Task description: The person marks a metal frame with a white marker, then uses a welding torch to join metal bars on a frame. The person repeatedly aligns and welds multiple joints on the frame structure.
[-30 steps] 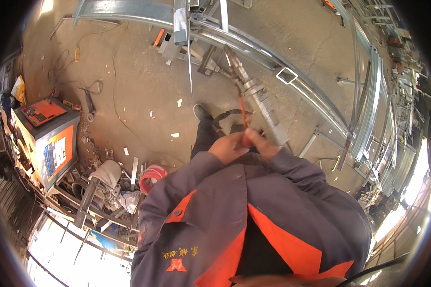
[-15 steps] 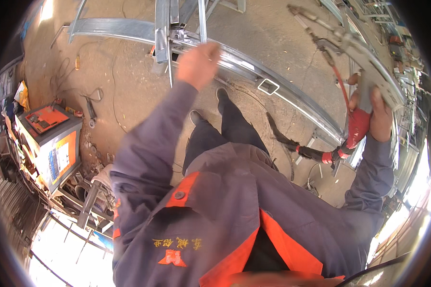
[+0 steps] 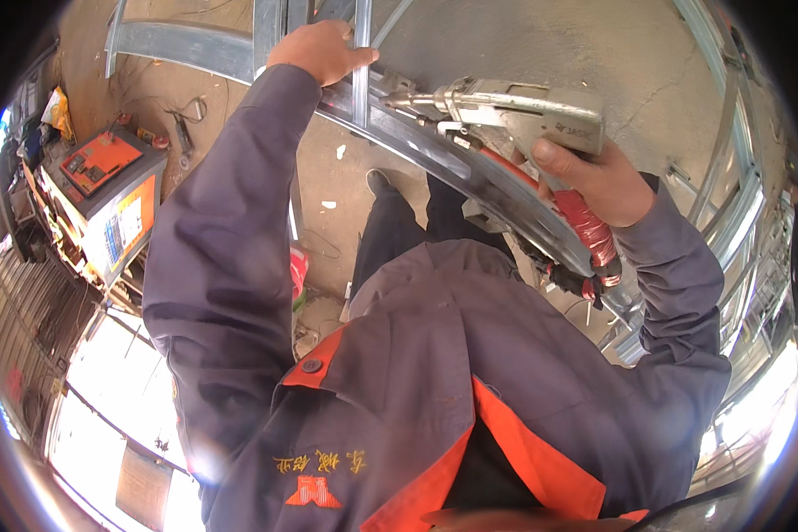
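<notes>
My left hand grips a narrow silvery metal tube that lies across the long metal rail of a frame; the thumb rests on the tube and the other fingers are partly hidden. In my right hand is a grey-white welding gun, held by its handle with the thumb along its side. Its nozzle points left, close to the spot where tube and rail meet. A cable wrapped in red tape runs down from the handle.
On the left stands a grey and orange machine box. A curved metal strip extends left from the frame. More metal framing stands at the right. A hand grinder lies on the floor beyond the box.
The welding gun has swung from the far right to the middle, its nozzle now near the joint. My left hand has moved left and taken hold of the narrow tube.
</notes>
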Action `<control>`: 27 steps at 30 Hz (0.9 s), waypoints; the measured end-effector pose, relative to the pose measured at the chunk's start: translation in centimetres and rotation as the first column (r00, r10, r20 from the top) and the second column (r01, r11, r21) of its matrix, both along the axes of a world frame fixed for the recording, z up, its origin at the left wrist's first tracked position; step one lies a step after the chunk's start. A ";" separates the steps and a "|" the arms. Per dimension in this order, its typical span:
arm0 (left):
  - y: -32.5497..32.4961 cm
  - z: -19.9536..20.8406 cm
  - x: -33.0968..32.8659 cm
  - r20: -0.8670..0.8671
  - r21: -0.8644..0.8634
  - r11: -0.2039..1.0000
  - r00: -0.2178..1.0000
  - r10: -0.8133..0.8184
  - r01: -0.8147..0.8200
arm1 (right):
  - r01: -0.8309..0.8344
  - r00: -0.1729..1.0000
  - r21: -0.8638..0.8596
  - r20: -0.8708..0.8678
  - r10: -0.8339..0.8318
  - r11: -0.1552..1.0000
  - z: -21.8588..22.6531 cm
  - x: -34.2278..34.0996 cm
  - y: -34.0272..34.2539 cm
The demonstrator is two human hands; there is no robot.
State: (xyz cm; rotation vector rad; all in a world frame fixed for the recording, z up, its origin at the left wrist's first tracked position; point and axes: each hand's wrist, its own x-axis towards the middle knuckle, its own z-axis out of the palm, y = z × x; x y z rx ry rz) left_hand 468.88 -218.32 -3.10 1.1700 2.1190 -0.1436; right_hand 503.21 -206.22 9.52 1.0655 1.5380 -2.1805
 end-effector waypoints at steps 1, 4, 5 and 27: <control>0.3 0.2 0.0 0.021 -0.028 1.000 1.000 -0.005 0.006 | -0.013 1.000 -0.035 0.009 0.013 0.999 -0.4 -0.3 0.5; 0.8 0.7 0.3 0.032 -0.053 0.999 0.999 0.001 0.000 | -0.057 0.998 -0.135 0.028 0.061 0.989 -1.7 -1.3 1.5; 0.9 0.8 0.3 0.022 -0.059 0.998 1.000 0.003 -0.002 | -0.076 0.996 -0.166 0.028 0.081 0.983 -2.2 -1.6 1.9; 2.0 1.0 0.2 0.129 -0.143 0.989 0.991 0.038 -0.019 | -0.080 0.997 -0.255 -0.011 0.080 0.964 -5.3 -2.8 1.9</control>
